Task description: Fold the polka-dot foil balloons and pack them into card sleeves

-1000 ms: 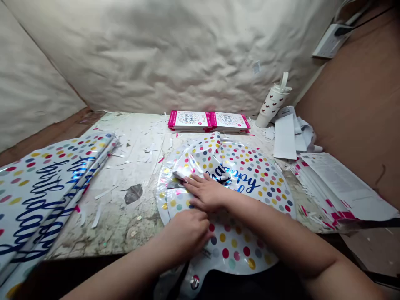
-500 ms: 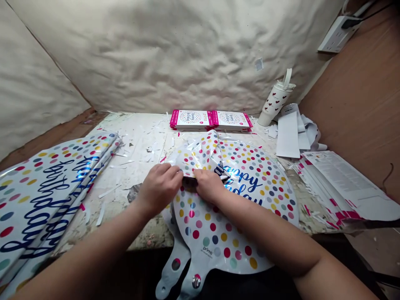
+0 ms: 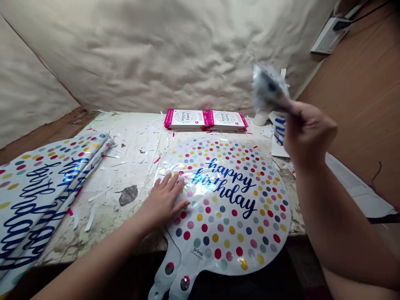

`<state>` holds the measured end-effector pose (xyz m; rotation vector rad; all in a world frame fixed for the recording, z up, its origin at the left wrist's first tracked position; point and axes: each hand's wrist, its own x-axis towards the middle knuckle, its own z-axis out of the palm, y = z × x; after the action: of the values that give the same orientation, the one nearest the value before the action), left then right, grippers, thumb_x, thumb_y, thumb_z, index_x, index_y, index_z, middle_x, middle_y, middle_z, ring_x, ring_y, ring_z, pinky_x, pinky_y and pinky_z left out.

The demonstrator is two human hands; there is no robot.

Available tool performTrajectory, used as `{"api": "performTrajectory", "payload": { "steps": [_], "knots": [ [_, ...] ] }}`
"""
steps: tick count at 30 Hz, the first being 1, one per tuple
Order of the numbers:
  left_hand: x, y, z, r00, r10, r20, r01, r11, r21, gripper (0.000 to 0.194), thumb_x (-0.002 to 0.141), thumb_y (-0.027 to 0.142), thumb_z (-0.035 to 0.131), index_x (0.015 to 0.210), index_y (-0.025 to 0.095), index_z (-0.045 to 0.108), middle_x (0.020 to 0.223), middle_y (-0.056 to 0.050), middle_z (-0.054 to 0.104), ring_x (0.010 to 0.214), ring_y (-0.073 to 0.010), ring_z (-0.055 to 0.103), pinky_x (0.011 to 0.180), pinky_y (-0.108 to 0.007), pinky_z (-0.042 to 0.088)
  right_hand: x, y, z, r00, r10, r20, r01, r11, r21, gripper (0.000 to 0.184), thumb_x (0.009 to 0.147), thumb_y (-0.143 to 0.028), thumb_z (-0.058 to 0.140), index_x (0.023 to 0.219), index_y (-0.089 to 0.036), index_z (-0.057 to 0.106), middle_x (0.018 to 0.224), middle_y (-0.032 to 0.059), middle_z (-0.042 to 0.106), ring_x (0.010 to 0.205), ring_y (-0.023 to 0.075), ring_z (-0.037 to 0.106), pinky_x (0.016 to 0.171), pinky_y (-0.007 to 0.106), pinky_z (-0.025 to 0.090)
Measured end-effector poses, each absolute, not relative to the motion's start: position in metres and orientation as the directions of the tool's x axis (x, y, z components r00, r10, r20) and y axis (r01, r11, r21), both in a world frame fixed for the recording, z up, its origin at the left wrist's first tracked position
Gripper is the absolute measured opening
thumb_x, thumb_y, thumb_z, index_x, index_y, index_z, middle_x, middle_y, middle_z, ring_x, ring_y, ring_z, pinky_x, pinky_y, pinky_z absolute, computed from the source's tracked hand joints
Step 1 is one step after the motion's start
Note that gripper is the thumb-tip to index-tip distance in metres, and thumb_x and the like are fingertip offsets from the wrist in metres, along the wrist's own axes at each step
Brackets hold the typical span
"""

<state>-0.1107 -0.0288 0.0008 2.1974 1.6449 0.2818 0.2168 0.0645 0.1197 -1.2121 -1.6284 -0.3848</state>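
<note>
A round white foil balloon (image 3: pixel 218 233) with coloured dots and blue "happy birthday" lettering lies flat at the table's front, tails over the edge; a second tail shows that another lies beneath. My left hand (image 3: pixel 165 198) rests flat on its left side, fingers spread. Raised at the right, my right hand (image 3: pixel 311 131) is closed on a crumpled foil balloon (image 3: pixel 270 87), smeared by motion. Part of its blue lettering shows left of the wrist.
More printed foil balloons (image 3: pixel 40 191) lie layered at the left. Two stacks of pink-edged printed packets (image 3: pixel 190 118) stand at the back. Paper scraps (image 3: pixel 100 194) litter the table (image 3: pixel 131 137). A power strip (image 3: pixel 329 35) hangs on the right wall. A white tumbler (image 3: pixel 260 119) is mostly hidden.
My right hand has lifted the bunched foil balloon off the pile, up and to the right. My left hand has let go of it and flattened onto the balloon below, whose lettering now shows.
</note>
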Motion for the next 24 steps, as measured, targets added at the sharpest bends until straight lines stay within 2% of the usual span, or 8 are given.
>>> {"api": "performTrajectory", "payload": {
  "steps": [3, 5, 7, 10, 12, 14, 21, 24],
  "knots": [
    [-0.092, -0.040, 0.022, 0.322, 0.908, -0.268, 0.405, 0.124, 0.906, 0.070, 0.083, 0.065, 0.024, 0.129, 0.017, 0.046, 0.130, -0.013, 0.050, 0.117, -0.0292, 0.048, 0.095, -0.045, 0.039, 0.187, 0.025, 0.087, -0.347, 0.507, 0.789, 0.711, 0.691, -0.131, 0.029, 0.085, -0.016, 0.049, 0.112, -0.018, 0.061, 0.103, 0.0068, 0.068, 0.092, 0.0159, 0.063, 0.080, 0.029, 0.050],
    [-0.082, -0.046, 0.027, 0.406, 0.813, -0.418, -0.002, 0.458, 0.889, 0.072, 0.083, 0.066, 0.021, 0.125, 0.014, 0.049, 0.116, -0.015, 0.060, 0.101, -0.0274, 0.059, 0.082, -0.041, 0.049, 0.160, 0.001, 0.050, -0.549, 0.560, 0.621, 0.599, 0.781, -0.174, 0.030, 0.087, -0.013, 0.044, 0.112, -0.018, 0.060, 0.105, 0.0082, 0.067, 0.097, 0.0176, 0.063, 0.082, 0.031, 0.053],
    [-0.075, -0.051, 0.025, 0.376, 0.761, -0.529, -0.196, 0.623, 0.757, 0.057, 0.082, 0.058, 0.041, 0.115, 0.013, 0.056, 0.102, -0.014, 0.066, 0.088, -0.0243, 0.064, 0.071, -0.034, 0.052, 0.140, -0.016, 0.015, -0.667, 0.583, 0.464, 0.551, 0.805, -0.218, 0.032, 0.088, -0.011, 0.038, 0.111, -0.014, 0.061, 0.108, 0.0120, 0.065, 0.102, 0.0211, 0.061, 0.086, 0.037, 0.051],
    [-0.072, -0.053, 0.016, 0.216, 0.711, -0.669, -0.218, 0.703, 0.677, 0.028, 0.074, 0.027, 0.066, 0.097, 0.011, 0.062, 0.083, -0.009, 0.069, 0.069, -0.0167, 0.065, 0.054, -0.022, 0.050, 0.133, -0.027, -0.009, -0.750, 0.572, 0.333, 0.497, 0.819, -0.288, 0.034, 0.086, -0.025, 0.047, 0.115, -0.009, 0.056, 0.114, 0.0159, 0.062, 0.108, 0.0260, 0.057, 0.091, 0.040, 0.048],
    [-0.073, -0.052, 0.012, 0.185, 0.693, -0.697, -0.182, 0.721, 0.668, 0.021, 0.073, 0.023, 0.067, 0.089, 0.010, 0.064, 0.078, -0.009, 0.068, 0.063, -0.0146, 0.063, 0.049, -0.019, 0.048, 0.137, -0.025, -0.008, -0.761, 0.578, 0.294, 0.461, 0.801, -0.382, 0.045, 0.082, -0.038, 0.054, 0.118, -0.011, 0.053, 0.117, 0.0139, 0.060, 0.110, 0.0250, 0.055, 0.093, 0.037, 0.046],
    [-0.073, -0.051, 0.012, 0.173, 0.708, -0.684, -0.156, 0.706, 0.691, 0.020, 0.074, 0.027, 0.067, 0.084, 0.009, 0.064, 0.075, -0.008, 0.068, 0.058, -0.0130, 0.061, 0.048, -0.019, 0.047, 0.143, -0.022, -0.001, -0.752, 0.594, 0.286, 0.448, 0.779, -0.439, 0.039, 0.083, -0.036, 0.052, 0.117, -0.015, 0.054, 0.115, 0.0103, 0.062, 0.108, 0.0210, 0.057, 0.091, 0.033, 0.047],
    [-0.067, -0.052, 0.018, 0.131, 0.781, -0.611, -0.132, 0.625, 0.770, 0.026, 0.070, 0.034, 0.071, 0.083, 0.012, 0.065, 0.072, -0.005, 0.067, 0.054, -0.0116, 0.058, 0.050, -0.021, 0.047, 0.129, -0.023, -0.004, -0.822, 0.484, 0.301, 0.451, 0.875, -0.176, 0.043, 0.083, -0.014, 0.039, 0.124, -0.007, 0.048, 0.120, 0.0175, 0.057, 0.110, 0.0256, 0.055, 0.089, 0.040, 0.047],
    [-0.067, -0.051, 0.019, 0.086, 0.798, -0.597, -0.134, 0.603, 0.787, 0.026, 0.076, 0.039, 0.064, 0.078, 0.013, 0.064, 0.068, -0.004, 0.066, 0.053, -0.0122, 0.057, 0.048, -0.022, 0.047, 0.118, -0.024, -0.007, -0.765, 0.562, 0.314, 0.545, 0.825, -0.151, 0.039, 0.087, -0.011, 0.034, 0.121, -0.006, 0.051, 0.116, 0.0190, 0.059, 0.105, 0.0259, 0.058, 0.084, 0.039, 0.050]
  ]
}}
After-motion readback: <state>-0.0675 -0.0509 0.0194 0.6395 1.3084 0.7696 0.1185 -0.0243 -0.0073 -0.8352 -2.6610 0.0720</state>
